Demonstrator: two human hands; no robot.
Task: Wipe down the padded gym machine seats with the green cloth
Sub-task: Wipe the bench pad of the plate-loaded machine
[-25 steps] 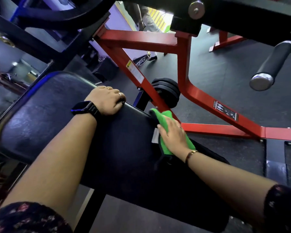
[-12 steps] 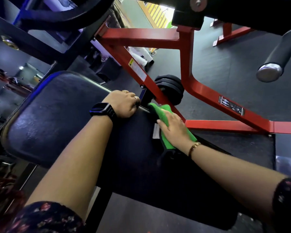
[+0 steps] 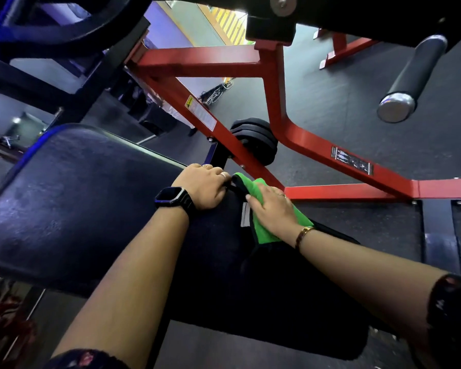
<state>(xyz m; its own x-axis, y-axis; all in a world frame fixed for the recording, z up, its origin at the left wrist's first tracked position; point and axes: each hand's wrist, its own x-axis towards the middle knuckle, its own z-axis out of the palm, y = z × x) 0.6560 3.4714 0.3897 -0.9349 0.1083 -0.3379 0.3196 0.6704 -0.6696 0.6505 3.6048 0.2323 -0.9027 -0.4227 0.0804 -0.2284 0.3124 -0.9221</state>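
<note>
Head view: the left hand (image 3: 202,186) has slid right along the far edge of the padded seat (image 3: 77,203) over the last second. It began well apart from the green cloth (image 3: 265,231); its fingers now lie just beside the cloth's far tip. They are curled over the seat's far edge and grip it, as they did before. A dark watch (image 3: 172,198) sits on that wrist.

The right hand (image 3: 273,209) has stayed on the cloth. It lies flat with its fingers straight and pressed down on the fabric, not closed round it. The cloth is at the far right corner of the seat, under this hand, with green showing past the fingertips and beside the wrist. A small white tag (image 3: 245,214) lies at the cloth's left edge, and a thin bracelet (image 3: 302,235) circles the right wrist.

Beyond the seat the red frame (image 3: 290,134) slants across the dark floor (image 3: 357,115), with black weight plates (image 3: 253,141) stacked just behind its near bar. A padded roller handle (image 3: 413,75) with a metal end cap juts in at the far right.
</note>
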